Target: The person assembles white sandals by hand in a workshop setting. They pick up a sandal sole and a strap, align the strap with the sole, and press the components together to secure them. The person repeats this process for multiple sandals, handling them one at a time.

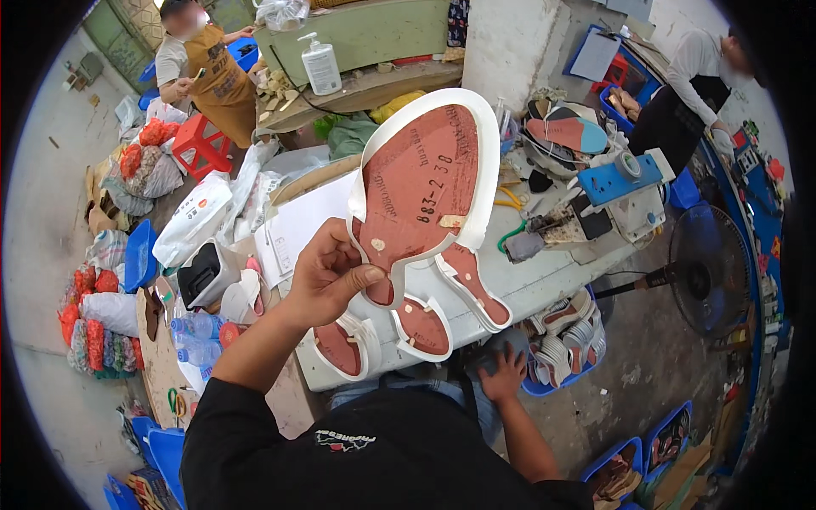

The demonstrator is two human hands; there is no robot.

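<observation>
My left hand (327, 276) pinches the narrow waist of a shoe insole (421, 183), holding it up over the white worktable. The insole has a reddish-brown face with printed marks and a raised white strip round its edge. A small pale patch shows near its right rim. Below it on the table lie more white-edged insoles, one at the left (342, 347), one in the middle (422, 326) and one at the right (472, 285). My right hand (506, 371) rests on my knee with fingers spread, holding nothing, beside a blue basket (544, 389) of stacked insoles.
A blue-topped machine (620, 178) stands at the table's right, near orange-handled scissors (510, 200). A black fan (710, 268) is farther right. Water bottles (197, 336) and white paper (297, 229) lie left. Two people stand behind, one left (208, 72), one right (693, 85).
</observation>
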